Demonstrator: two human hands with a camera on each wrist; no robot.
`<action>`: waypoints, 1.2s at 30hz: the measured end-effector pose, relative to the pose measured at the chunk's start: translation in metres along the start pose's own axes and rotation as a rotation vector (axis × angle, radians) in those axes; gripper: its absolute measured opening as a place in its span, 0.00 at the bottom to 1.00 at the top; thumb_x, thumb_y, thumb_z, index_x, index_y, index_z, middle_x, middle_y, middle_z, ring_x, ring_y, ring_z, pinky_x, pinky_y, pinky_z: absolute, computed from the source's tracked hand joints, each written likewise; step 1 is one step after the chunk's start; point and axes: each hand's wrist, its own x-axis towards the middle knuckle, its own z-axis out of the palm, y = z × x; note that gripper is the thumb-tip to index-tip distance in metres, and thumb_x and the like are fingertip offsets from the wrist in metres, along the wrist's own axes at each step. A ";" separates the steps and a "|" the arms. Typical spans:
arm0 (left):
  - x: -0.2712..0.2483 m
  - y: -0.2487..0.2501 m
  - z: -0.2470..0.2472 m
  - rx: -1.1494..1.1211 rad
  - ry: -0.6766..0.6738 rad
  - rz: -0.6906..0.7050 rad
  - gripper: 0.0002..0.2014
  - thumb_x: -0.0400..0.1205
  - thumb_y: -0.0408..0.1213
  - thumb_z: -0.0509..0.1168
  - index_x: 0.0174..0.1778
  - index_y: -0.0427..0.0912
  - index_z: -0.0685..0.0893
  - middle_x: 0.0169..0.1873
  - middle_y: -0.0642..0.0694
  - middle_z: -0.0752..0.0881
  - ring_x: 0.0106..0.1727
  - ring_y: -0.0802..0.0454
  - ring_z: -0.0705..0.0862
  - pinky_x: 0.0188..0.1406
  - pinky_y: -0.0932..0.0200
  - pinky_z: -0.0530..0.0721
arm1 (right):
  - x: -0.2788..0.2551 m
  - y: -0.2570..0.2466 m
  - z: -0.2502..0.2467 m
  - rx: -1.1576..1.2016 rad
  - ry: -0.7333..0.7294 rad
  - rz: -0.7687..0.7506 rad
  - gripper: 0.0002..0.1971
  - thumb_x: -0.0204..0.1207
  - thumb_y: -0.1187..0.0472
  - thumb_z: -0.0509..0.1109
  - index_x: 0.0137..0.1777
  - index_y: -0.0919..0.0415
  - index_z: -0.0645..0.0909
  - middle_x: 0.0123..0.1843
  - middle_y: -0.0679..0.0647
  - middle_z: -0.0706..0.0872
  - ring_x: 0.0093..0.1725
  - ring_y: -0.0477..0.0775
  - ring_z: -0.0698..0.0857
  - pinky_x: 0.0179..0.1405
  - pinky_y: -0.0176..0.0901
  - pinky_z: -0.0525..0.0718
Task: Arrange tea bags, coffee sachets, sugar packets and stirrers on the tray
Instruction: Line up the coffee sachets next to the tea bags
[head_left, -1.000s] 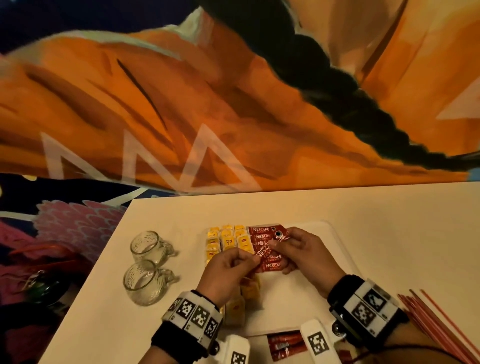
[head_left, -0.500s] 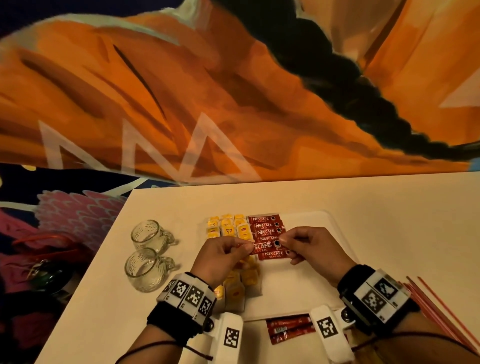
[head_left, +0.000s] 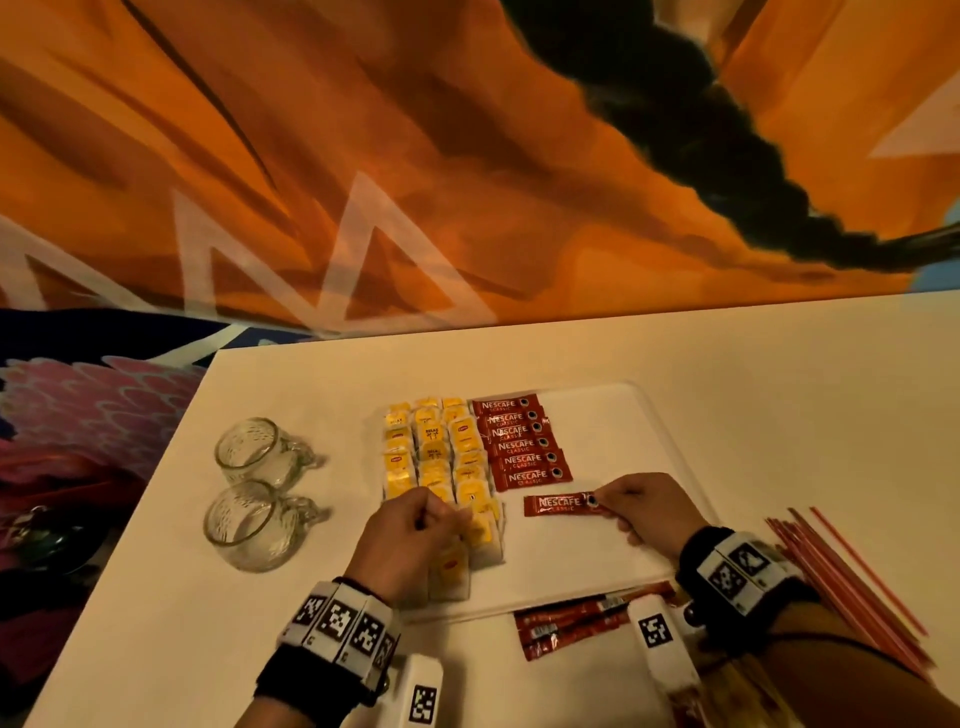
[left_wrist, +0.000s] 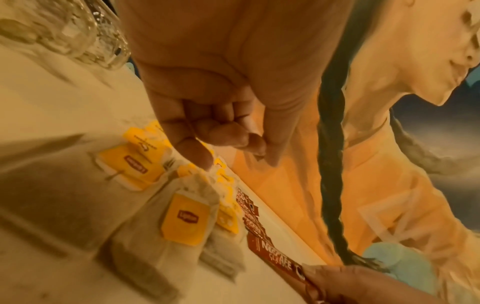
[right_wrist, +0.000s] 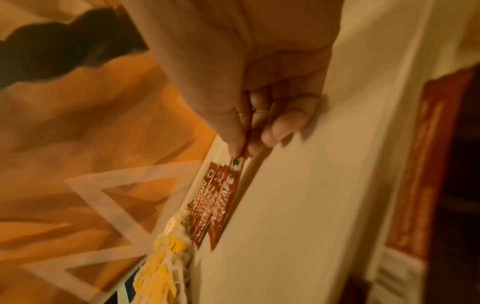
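Observation:
A white tray (head_left: 623, 431) holds columns of yellow tea bags (head_left: 436, 457) and, to their right, a stack of several red coffee sachets (head_left: 522, 441). My right hand (head_left: 644, 506) pinches the right end of one more red sachet (head_left: 558, 504) between thumb and forefinger; it lies flat just in front of the stack, apart from it. The right wrist view shows this pinch (right_wrist: 241, 144) on the sachet (right_wrist: 226, 201). My left hand (head_left: 415, 525) hovers over the nearest tea bags with fingers curled and nothing in them (left_wrist: 215, 127).
Two glass mugs (head_left: 254, 452) (head_left: 244, 525) stand left of the tray. Several red stirrers (head_left: 852, 577) lie on the table at the right. More red sachets (head_left: 571, 618) lie off the tray at its front edge. The table's left edge is close to the mugs.
Both hands held the sachet at the stack before. My left hand has let go and drawn back over the tea bags; my right hand has pulled the sachet toward me, off the stack.

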 end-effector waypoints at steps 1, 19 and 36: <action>0.000 -0.001 0.000 0.021 -0.005 0.013 0.12 0.77 0.38 0.73 0.30 0.44 0.78 0.20 0.56 0.78 0.25 0.61 0.76 0.30 0.67 0.74 | 0.002 -0.001 0.003 -0.051 0.024 -0.007 0.07 0.77 0.60 0.73 0.40 0.62 0.87 0.30 0.51 0.84 0.27 0.48 0.77 0.24 0.39 0.75; 0.007 -0.010 0.003 -0.017 -0.057 -0.007 0.09 0.77 0.34 0.72 0.31 0.45 0.82 0.29 0.47 0.84 0.38 0.50 0.84 0.42 0.53 0.81 | 0.018 -0.018 0.021 -0.142 0.077 0.000 0.11 0.71 0.55 0.79 0.42 0.62 0.84 0.36 0.54 0.90 0.29 0.50 0.82 0.27 0.41 0.80; -0.051 0.000 0.087 0.676 -0.345 0.285 0.13 0.82 0.44 0.64 0.62 0.54 0.86 0.58 0.56 0.85 0.58 0.56 0.82 0.59 0.55 0.80 | -0.062 0.020 -0.048 -0.400 -0.151 -0.159 0.04 0.66 0.56 0.81 0.41 0.46 0.91 0.38 0.48 0.88 0.40 0.47 0.84 0.40 0.36 0.79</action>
